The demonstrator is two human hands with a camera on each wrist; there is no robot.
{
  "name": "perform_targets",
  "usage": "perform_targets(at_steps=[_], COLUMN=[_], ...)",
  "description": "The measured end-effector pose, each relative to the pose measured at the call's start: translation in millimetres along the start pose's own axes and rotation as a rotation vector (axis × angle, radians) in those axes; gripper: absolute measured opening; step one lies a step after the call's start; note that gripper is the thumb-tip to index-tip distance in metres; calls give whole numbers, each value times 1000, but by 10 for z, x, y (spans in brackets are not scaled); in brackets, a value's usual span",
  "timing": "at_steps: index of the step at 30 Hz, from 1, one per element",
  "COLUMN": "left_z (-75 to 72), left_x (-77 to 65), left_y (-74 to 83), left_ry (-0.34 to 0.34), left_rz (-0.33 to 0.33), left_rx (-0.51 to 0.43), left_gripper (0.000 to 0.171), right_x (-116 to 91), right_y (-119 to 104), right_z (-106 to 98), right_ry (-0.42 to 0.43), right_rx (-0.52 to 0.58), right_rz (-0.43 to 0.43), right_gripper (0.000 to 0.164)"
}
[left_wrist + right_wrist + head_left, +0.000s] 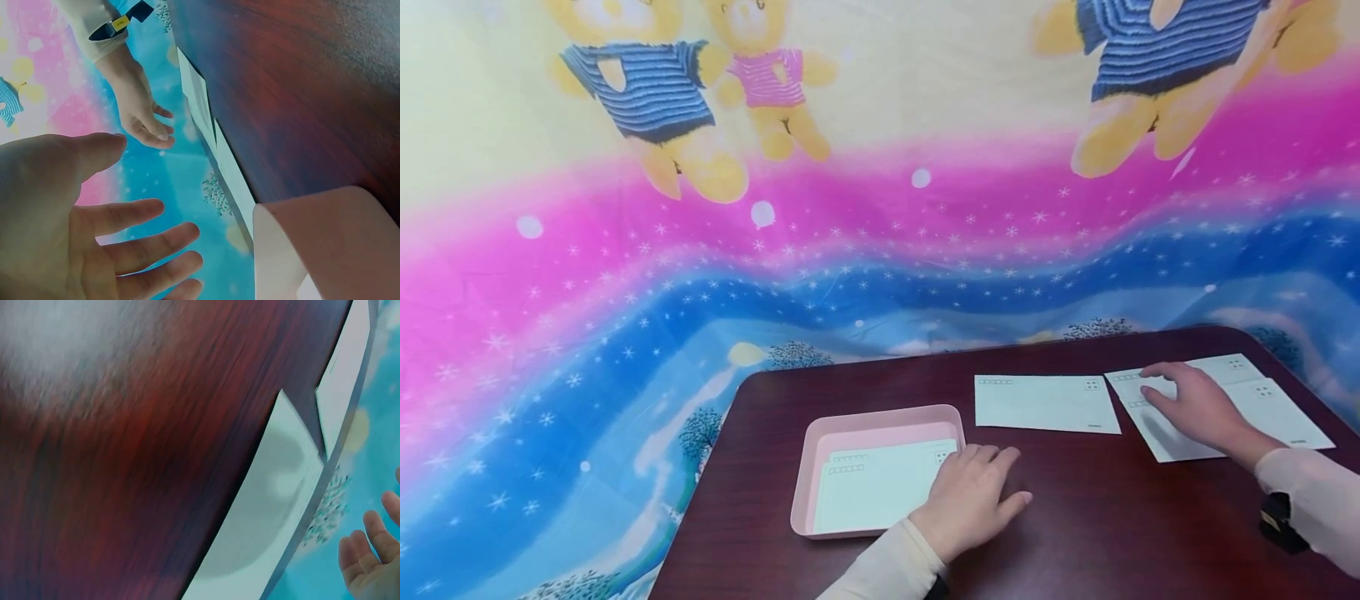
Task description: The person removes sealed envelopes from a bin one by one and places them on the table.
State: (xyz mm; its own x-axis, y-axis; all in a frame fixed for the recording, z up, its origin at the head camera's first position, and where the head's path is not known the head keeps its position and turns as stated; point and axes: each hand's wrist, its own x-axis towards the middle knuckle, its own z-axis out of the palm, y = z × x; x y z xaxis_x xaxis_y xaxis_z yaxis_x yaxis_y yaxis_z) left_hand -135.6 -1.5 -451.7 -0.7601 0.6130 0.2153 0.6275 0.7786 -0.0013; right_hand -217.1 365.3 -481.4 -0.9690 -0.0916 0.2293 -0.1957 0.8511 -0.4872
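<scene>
A pink tray (pixel 801 492) holds several white envelopes (pixel 872 500) printed with postcode boxes. Over the tray's right side hovers my left hand (pixel 966 504), its fingers spread and holding nothing; the left wrist view also shows this palm with relaxed fingers. My right hand (pixel 1202 408) is above two overlapping white envelopes at the right, the rear one (pixel 1223 371) partly covered by the front one (pixel 1296 417). Its thumb and fingers stand apart with nothing between them, and its shadow falls on the paper (pixel 275 469). Between the hands lies a single envelope (pixel 1045 406).
All of this rests on a dark reddish-brown table (pixel 1037 533) with rounded far corners. Behind its back edge hangs a patterned cloth (pixel 880 208) with bears and snowflakes. The tray has raised walls (pixel 331 231).
</scene>
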Motion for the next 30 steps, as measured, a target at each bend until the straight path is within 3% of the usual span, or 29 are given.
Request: perform_targets(at_steps=[17, 30], left_z=[-21, -41], left_x=[-74, -130], left_y=[-141, -231], left_ry=[-38, -28], left_rz=[-63, -86], left_rx=[-25, -39], left_gripper=[49, 50], right_x=[-136, -207], right_y=[-511, -694], right_z=[103, 167], right_ry=[-37, -19], right_rx=[59, 37], right_rz=[-45, -105], right_gripper=[27, 22])
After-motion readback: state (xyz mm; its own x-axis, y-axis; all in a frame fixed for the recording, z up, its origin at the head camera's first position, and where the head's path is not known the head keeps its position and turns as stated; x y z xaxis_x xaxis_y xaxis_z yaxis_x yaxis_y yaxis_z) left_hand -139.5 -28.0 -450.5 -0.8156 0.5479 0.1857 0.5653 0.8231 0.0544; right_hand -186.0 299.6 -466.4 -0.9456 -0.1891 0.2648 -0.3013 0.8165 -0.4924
